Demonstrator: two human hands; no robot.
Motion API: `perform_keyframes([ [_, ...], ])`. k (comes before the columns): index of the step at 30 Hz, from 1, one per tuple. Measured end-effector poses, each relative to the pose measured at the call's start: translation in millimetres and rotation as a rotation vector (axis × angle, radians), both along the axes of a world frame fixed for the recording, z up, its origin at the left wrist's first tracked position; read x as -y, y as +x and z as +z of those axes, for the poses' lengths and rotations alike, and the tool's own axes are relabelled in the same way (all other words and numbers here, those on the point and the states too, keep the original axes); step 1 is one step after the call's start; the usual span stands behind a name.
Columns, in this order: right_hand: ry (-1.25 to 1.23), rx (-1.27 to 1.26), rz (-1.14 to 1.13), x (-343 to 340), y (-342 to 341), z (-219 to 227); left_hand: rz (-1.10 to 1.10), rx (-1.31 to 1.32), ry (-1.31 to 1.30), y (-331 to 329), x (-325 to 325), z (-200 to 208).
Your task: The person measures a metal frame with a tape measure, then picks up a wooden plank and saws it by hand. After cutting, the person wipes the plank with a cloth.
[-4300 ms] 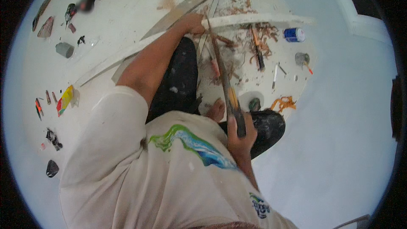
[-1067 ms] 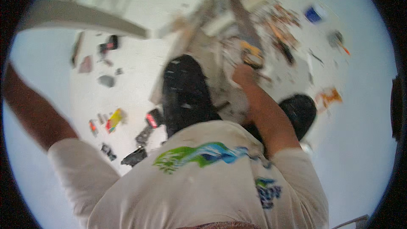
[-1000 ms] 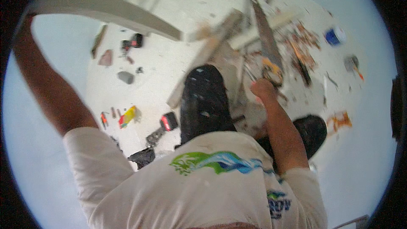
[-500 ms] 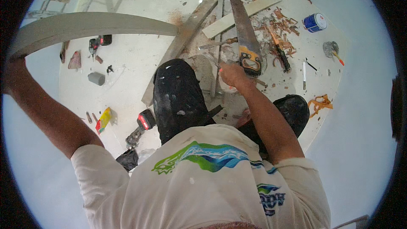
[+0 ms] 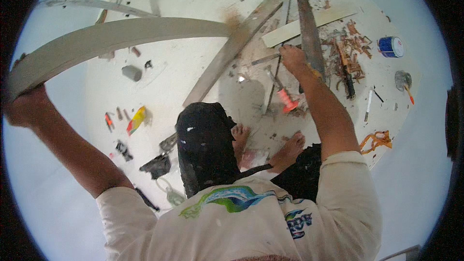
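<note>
My left hand (image 5: 30,108) grips the near left end of a long grey wooden board (image 5: 140,29), raised and slanting away to the right. Its far end meets a second grey plank (image 5: 237,48) lying on the floor. My right hand (image 5: 293,61) is closed on a chisel, whose handle my fingers hide; the metal blade (image 5: 266,60) sticks out to the left. Just below lies a hammer with a red handle (image 5: 287,101). Beside my right hand rests a handsaw (image 5: 310,31), its grip mostly covered by my forearm.
A pale wood strip (image 5: 309,26) lies under the saw. Wood shavings (image 5: 355,53) spread to its right, near a blue can (image 5: 390,47) and a brush with an orange tip (image 5: 409,92). A yellow packet (image 5: 137,120) and a grey cylinder (image 5: 131,73) lie left. A ladder (image 5: 96,4) stands far left.
My right hand has let go of the hammer, now lying on the floor, and has taken hold of the chisel. My left hand still holds the raised board. The view has shifted.
</note>
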State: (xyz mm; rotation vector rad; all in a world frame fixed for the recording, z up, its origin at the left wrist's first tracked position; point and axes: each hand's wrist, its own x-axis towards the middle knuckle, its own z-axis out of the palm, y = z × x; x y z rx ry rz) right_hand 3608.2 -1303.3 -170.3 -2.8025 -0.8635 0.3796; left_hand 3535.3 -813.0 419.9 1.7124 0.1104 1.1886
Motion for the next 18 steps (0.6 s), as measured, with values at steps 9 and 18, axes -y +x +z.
perform_keyframes([
  [9, 0.468, -0.425, -0.117, -58.9, -78.6, 183.8, 0.099, -0.056, -0.182, -71.1, -12.8, 113.1],
  [18, 0.897, -0.864, -0.008, -183.3, -206.0, 384.3, 0.142, -0.32, -0.472, -148.4, -29.0, -11.7],
])
